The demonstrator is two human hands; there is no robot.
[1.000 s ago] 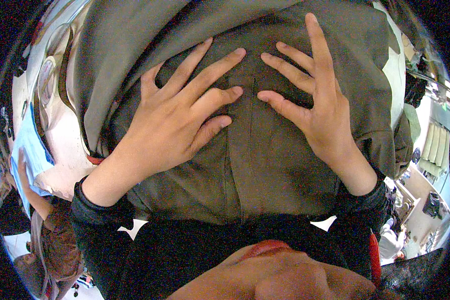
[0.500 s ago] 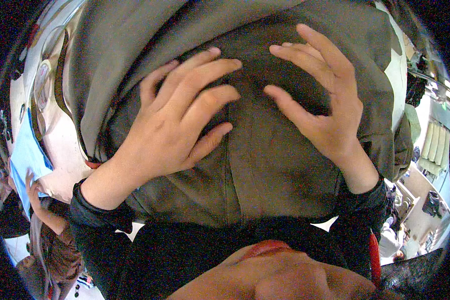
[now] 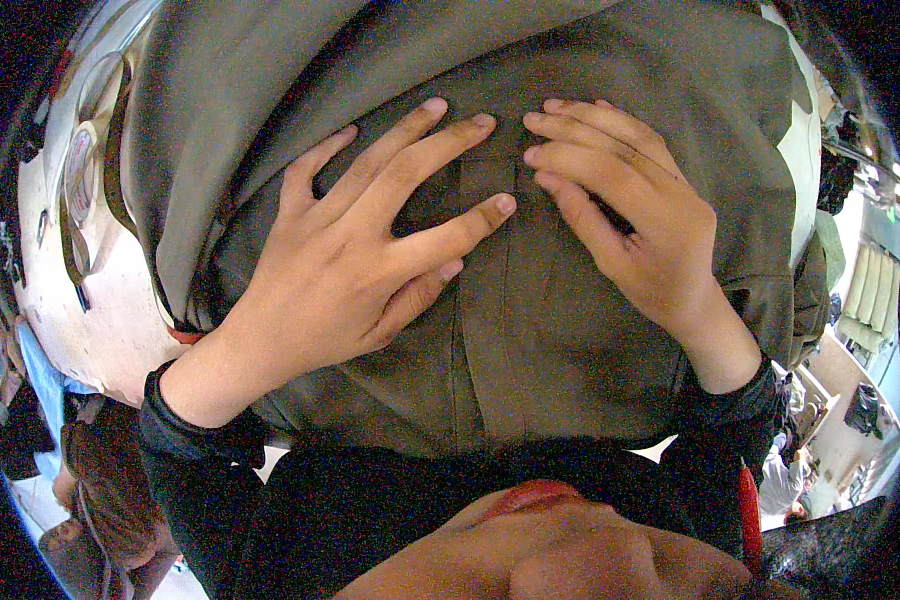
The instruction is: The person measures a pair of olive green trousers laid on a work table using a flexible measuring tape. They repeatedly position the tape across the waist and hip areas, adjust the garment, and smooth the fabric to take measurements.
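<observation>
A large olive-brown cloth garment [image 3: 590,370] with a vertical seam and stitched lines lies spread in front of me. My left hand [image 3: 355,240] rests flat on it, left of the seam, fingers spread and holding nothing. Just right of the seam, my right hand [image 3: 640,205] has its fingers close together, with the thumb tip against the index finger, pinched at the cloth. What lies between those fingertips is mostly hidden. The two hands' fingertips are a short gap apart. Loose folds of the cloth rise at the upper left.
A pale tabletop [image 3: 100,325] shows at the left, with a dark strap [image 3: 120,180] on it and light blue cloth [image 3: 42,370] at its edge. A person in brown [image 3: 115,480] is at the lower left. Shelves with pale stacks [image 3: 870,295] stand far right.
My right hand has come down onto the cloth, its spread fingers drawing together. My left fingers have flattened and spread. At the left, the blue cloth and the other person's arm have moved away.
</observation>
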